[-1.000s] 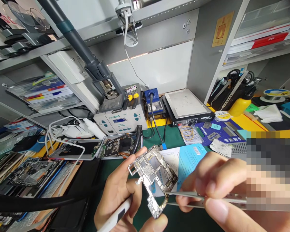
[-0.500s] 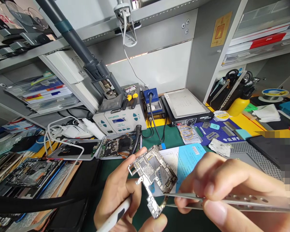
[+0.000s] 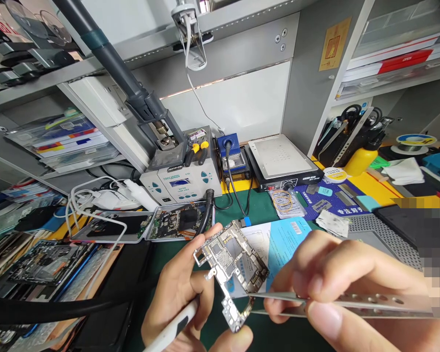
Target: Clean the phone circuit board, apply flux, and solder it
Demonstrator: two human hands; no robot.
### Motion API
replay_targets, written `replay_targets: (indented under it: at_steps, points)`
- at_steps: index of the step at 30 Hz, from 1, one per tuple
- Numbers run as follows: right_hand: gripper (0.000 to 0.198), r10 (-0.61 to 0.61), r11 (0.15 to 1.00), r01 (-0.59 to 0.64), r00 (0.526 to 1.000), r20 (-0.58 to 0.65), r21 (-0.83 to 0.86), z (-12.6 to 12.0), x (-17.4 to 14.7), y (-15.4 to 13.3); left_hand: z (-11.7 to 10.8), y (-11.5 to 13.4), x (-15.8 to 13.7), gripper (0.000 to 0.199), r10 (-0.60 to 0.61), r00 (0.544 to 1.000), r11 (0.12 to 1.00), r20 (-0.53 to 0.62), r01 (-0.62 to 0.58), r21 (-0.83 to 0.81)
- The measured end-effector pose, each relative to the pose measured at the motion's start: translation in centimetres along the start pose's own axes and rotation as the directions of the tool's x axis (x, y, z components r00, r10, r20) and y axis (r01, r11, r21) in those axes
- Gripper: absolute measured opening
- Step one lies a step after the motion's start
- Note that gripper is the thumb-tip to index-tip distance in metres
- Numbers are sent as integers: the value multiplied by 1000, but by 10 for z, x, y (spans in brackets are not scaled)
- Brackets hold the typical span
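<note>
One silver-grey circuit board [image 3: 223, 259], metallic, thin, irregular with cut-outs, rectangular chips set closely on it; hangs tilted in the air above the dark green bench [image 3: 257, 208].

Left hand [image 3: 179, 288]: fingers clamped on the circuit board, index finger at its upper left end, thumb at the bottom tip. One white pen-shaped tool [image 3: 174, 325] with a black patch, smooth, lies across the same hand.

Right hand [image 3: 337, 283]: fingers pinched on one pair of silver metal tweezers [image 3: 278, 296], row of round holes along the upper arm. Two tips, apart, at the board's lower right edge; contact cannot be told.

Behind the board, one flat white-and-light-blue paper sheet [image 3: 284, 244]. Farther back, two shallow pale trays [image 3: 132, 240] side by side, dark electronic parts in both. Then one boxy grey station [image 3: 183, 188]; one pair of yellow-and-black-handled pliers [image 3: 204, 145] on top. To its right, one blue stand [image 3: 234, 142] and one black-based heating plate [image 3: 278, 161], top flat, silver. Three cross-head screws [image 3: 284, 32] in the grey panel [image 3: 249, 49] above. Far right: one rounded yellow bottle [image 3: 361, 161], black top.
</note>
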State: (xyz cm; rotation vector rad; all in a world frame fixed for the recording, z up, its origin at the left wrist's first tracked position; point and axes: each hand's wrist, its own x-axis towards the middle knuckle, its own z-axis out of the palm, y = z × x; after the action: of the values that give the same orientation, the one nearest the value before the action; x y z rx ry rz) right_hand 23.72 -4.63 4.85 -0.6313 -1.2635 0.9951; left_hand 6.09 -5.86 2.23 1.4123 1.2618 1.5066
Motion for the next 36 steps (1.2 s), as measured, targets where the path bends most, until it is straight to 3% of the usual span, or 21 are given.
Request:
replay_targets:
  at_steps: [4,7,11,17,20,24,26,29,33,36]
  points:
    - [26,-23,1000,23,1000,12,13,-1,-1,-2,-1,1,0,71,-2,1000,1000,6,2,-9]
    - [9,138,990,-137,990,-19,37,-1,-2,-4,-3,0,1,73,-23,999,999,27,24,-28]
    - [12,267,961,-264,963,-35,77,0,0,-5,-6,-2,1,74,-33,998,998,48,36,-55]
    - [15,274,959,-269,960,-54,89,2,3,-8,-7,-1,3,56,-114,993,982,20,116,-151]
    - [16,272,960,-267,961,-49,81,2,4,-8,-8,0,3,70,-93,994,986,55,100,-133]
    - [2,144,989,-140,987,-74,51,4,1,-6,-7,3,1,73,-91,995,991,43,95,-93]
    - [8,87,995,-84,994,-63,49,3,1,-5,-5,5,0,74,-92,995,991,31,95,-92]
    - [5,140,989,-137,989,-43,57,2,2,-5,-3,5,0,72,-95,995,989,40,99,-114]
    - [10,232,972,-228,969,-83,50,2,2,-6,-3,4,3,48,-137,990,979,22,139,-151]
    - [14,248,968,-249,962,-114,4,4,0,-5,-3,6,3,65,-133,990,982,35,137,-131]
